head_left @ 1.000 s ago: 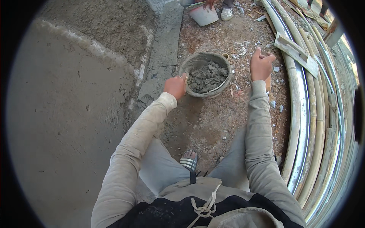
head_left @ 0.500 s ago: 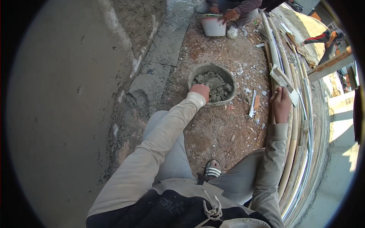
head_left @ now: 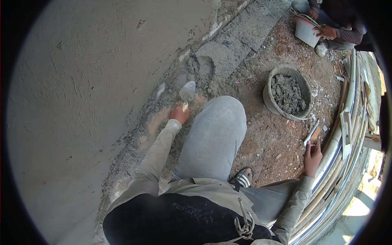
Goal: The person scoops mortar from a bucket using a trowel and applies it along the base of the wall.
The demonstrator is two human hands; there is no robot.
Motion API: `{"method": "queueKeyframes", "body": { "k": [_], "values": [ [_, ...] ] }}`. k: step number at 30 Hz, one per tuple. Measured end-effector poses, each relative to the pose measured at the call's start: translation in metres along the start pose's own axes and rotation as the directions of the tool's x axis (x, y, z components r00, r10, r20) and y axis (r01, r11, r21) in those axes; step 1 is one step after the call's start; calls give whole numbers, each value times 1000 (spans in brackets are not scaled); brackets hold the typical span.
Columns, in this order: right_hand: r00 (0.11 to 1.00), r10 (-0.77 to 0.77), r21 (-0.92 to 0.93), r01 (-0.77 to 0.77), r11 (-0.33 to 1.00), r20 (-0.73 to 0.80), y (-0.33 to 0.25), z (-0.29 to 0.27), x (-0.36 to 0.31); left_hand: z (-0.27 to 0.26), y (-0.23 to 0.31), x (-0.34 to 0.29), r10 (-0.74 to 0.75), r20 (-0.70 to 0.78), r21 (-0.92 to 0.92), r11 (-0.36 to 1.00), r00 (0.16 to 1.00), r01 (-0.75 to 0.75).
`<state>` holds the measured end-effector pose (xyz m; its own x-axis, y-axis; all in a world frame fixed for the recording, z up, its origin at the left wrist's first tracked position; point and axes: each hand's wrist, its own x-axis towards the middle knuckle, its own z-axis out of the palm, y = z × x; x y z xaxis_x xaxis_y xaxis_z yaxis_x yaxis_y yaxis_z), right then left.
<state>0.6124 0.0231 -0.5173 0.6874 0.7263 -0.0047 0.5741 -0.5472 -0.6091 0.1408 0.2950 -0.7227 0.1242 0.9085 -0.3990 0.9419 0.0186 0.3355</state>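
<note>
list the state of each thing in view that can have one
Trowel: gripped by its handle in the left hand
Right hand: fingers loosely curled, nothing visible in grasp
Mortar bucket: upright, partly filled with grey mortar
White bucket: touched by a co-worker's hand, contents unclear
Float: resting on the poles
Poles: lying side by side
Striped sandal: worn
</note>
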Motion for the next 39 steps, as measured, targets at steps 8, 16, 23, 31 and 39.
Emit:
{"method": "queueKeyframes", "body": {
  "k": [8, 16, 23, 31, 39],
  "values": [
    [1000, 1, -152, 2, 988, 23, 50, 13, 7, -12, 6, 14, -196, -74, -103, 977, 978, 188],
    [996, 79, -145, -82, 986, -28, 26, -11, -20, -16, 26, 46, -104, -171, -134, 988, 980, 81],
    [999, 11, -187, -18, 982, -38, 32, -7, -22, 1, 22, 88, -37, -163, -127, 992, 986, 17],
    [997, -30, -189, 16, 982, -70, 14, -8, -27, 12, 27, 62, -143, -206, -99, 987, 968, 124],
    [998, -22, -180, 11, 984, -62, 21, -12, -24, 13, 31, 115, 2, -196, -191, 981, 981, -40]
  ]
}}
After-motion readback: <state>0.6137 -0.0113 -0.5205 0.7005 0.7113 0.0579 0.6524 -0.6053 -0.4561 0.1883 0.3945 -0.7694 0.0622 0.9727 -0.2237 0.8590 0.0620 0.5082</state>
